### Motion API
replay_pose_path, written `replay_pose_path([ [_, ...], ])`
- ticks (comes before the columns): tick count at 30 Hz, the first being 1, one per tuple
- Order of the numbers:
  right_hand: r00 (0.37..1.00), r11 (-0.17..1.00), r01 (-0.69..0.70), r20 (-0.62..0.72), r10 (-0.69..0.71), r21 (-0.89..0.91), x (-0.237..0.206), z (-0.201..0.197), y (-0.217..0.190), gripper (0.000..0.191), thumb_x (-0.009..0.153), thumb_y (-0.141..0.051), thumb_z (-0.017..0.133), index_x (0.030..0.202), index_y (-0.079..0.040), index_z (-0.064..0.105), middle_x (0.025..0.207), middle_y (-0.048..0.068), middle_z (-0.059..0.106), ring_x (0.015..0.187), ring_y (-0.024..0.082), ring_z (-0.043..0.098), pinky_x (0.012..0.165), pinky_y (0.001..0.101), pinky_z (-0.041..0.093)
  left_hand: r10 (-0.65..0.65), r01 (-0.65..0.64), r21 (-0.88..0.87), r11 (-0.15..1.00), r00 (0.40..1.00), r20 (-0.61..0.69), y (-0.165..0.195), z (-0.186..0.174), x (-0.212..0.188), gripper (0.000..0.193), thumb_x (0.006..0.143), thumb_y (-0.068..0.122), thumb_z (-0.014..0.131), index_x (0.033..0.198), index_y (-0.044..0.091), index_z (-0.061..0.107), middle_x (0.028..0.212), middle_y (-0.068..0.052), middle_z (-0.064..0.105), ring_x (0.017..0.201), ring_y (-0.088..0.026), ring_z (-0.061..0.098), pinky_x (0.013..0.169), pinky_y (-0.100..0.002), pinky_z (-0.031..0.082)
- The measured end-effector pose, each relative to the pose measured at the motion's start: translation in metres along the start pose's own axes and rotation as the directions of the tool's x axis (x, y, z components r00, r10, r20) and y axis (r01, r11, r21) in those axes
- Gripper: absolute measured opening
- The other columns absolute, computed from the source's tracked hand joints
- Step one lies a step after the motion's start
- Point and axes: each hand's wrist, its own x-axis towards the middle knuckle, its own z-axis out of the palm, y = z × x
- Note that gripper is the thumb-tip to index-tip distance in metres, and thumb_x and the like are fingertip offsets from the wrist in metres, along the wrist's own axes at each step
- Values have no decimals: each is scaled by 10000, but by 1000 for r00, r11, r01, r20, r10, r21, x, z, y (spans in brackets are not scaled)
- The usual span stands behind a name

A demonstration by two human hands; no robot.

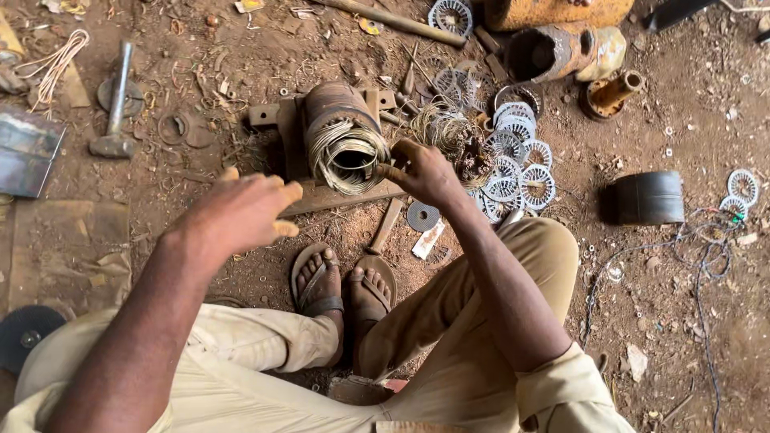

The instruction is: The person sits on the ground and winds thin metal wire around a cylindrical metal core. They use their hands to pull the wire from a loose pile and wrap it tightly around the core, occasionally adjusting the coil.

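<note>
motor stator (341, 132): a rusty brown cylinder lying on its side on the dirt floor (690, 112), open end turned toward the seated person, a thick ring of pale copper winding (346, 152) bulging from that end. right hand (421, 170): set at the right rim of the winding, fingers curled and the grip pinched on strands of wire there. left hand (245, 210): raised in the air below and left of the stator, blurred, fingers loosely spread, nothing held and nothing touched. wooden blocks (277, 120): laid against the stator at its left and behind it. plank (341, 198): lying under the front of the stator. loose wire tangle (445, 128): heaped just right of the stator, behind the right hand. slotted discs (517, 156): a scatter of pale round laminations, overlapping one another, right of the tangle; two more (742, 188) seen far right. black cylinder (650, 198): standing apart at the right, near thin blue cables (706, 256). rusty housings (565, 48): grouped at the top edge. hammer (116, 100): lying well to the left, head toward the person. wire coil (52, 68): pale, at the far left. chisel handle (387, 224): resting near a small grey disc (423, 216), just above the sandalled feet (345, 285). beige trousers (449, 353): worn by the seated person, knees spread.
</note>
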Motion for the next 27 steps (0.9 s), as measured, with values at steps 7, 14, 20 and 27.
replay_pose_path([
  [7,997,997,73,3,-73,20,9,22,29,428,1045,-463,487,1045,-78,675,799,48,697,549,126,571,513,346,533,13,-13,5,1000,1000,21,-8,21,23,574,920,460,664,1398,167,541,1205,-79,687,1175,-247,652,1072,-536,459],
  [14,997,1000,26,76,-26,10,9,22,27,467,1048,-497,480,1079,-70,667,765,71,679,551,141,565,533,374,544,175,-190,52,980,716,-676,7,61,82,578,885,340,736,1336,7,594,1328,-212,621,1175,-338,604,973,-505,497],
  [20,991,998,57,119,-60,35,4,15,28,465,1020,-491,543,1150,-60,660,886,114,741,688,182,699,663,407,613,85,-432,-231,872,598,-797,20,75,114,174,1020,166,701,864,104,747,1120,-58,695,1083,-200,609,986,-410,460],
  [27,987,977,158,-5,-159,144,5,1,25,261,1010,-278,673,1154,-60,665,1082,133,741,900,223,745,810,400,660,25,-350,-272,896,652,-758,42,66,97,240,845,183,845,971,44,695,1004,-131,607,1061,-248,581,968,-448,500],
])
